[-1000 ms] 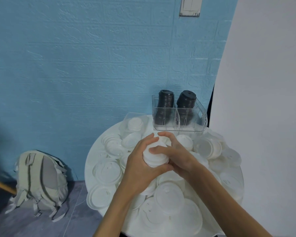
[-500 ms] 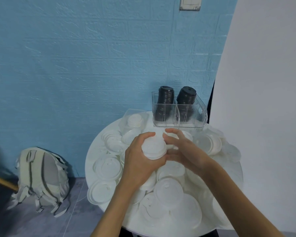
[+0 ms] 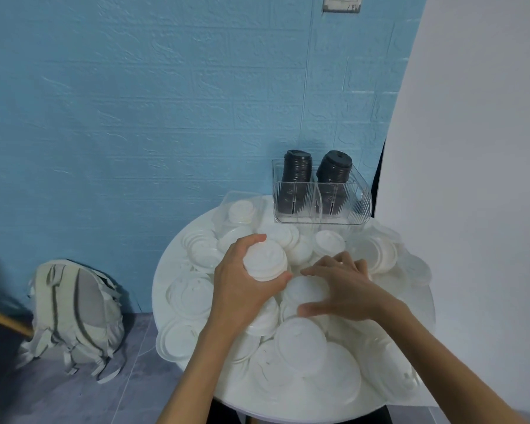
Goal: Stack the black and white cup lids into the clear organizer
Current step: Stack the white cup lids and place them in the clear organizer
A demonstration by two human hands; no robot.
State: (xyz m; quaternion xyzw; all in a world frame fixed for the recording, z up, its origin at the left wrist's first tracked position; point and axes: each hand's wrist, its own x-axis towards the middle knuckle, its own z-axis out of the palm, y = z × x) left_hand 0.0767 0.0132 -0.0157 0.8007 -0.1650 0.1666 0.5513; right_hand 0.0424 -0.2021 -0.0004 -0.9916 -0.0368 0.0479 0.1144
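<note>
Left hand [image 3: 242, 289] is gripping a short stack of white lids [image 3: 265, 261], fingers and thumb curled round its sides, holding it just above the pile. Right hand [image 3: 346, 289] is reaching down onto another white lid [image 3: 306, 290] in the pile, fingers spread over its far edge and thumb hooked at the near edge, so it is clasping that lid. The two hands are sitting close together, fingertips nearly touching beside the held stack.

Loose white lids [image 3: 300, 344] are covering most of the round white table [image 3: 166, 276], overlapping in heaps, mixed sizes. Clear organizer [image 3: 349, 206] is standing at the far edge of the table, against the blue wall [image 3: 135, 102]. It is holding two black lid stacks [image 3: 297, 169], one in each compartment, both rising above the rim. A second clear tray [image 3: 230, 198] is sitting left of the organizer with a white lid in it.

Grey backpack [image 3: 74, 316] is lying on the floor left of the table, leaning at the wall.
</note>
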